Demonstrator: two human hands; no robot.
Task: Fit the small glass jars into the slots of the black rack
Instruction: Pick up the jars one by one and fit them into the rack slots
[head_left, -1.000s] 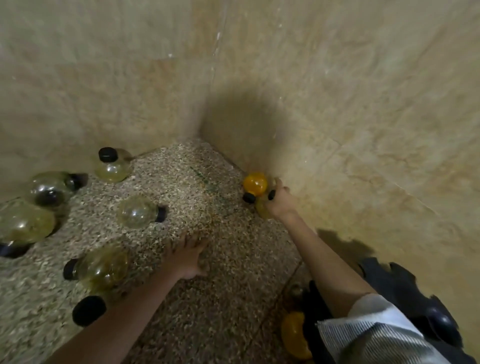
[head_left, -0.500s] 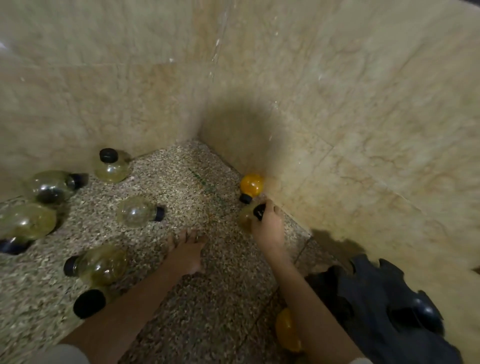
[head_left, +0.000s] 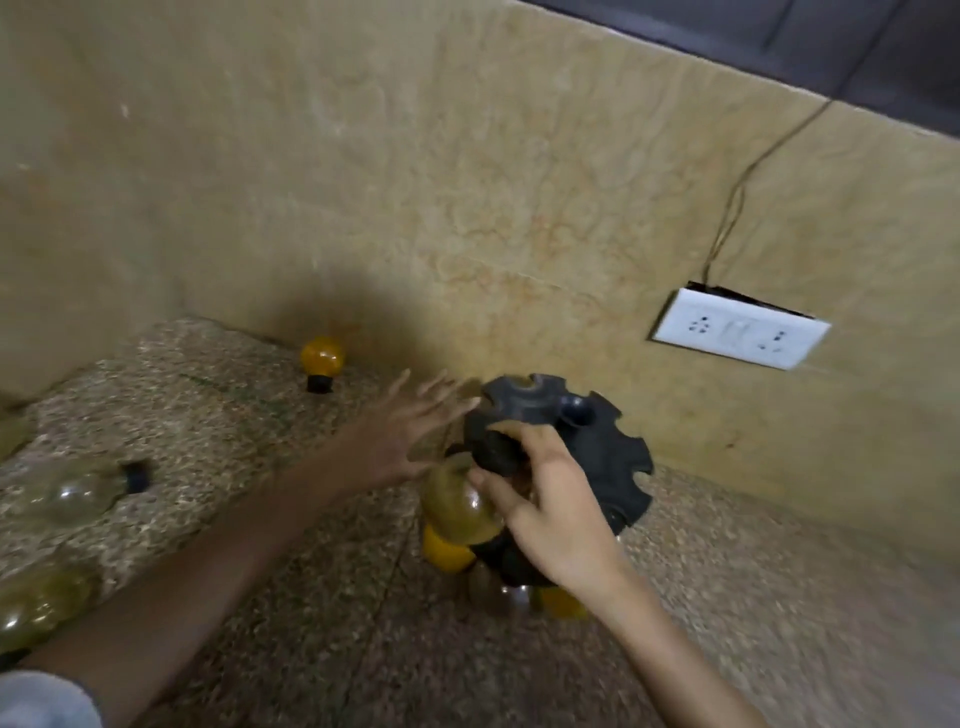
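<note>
The black rack (head_left: 597, 441) stands on the speckled counter near the right wall, its notched top disc facing me. My right hand (head_left: 550, 509) holds a small yellowish glass jar (head_left: 457, 506) with a black cap (head_left: 496, 452) against the rack's left side. My left hand (head_left: 410, 431) hovers just left of the rack with fingers spread, holding nothing. An orange jar (head_left: 447, 551) sits low in the rack, partly hidden. Another orange jar (head_left: 322, 358) stands cap-down by the back wall.
Clear jars lie on the counter at the left: one with a black cap (head_left: 78, 493) and a blurred one (head_left: 41, 603) at the edge. A white wall socket (head_left: 740, 335) with a cable is on the right wall. Walls close in behind and to the right.
My right hand lifted a jar from the wall corner and carried it right to the rack. My left hand left the counter and rose toward the rack. The view swung right.
</note>
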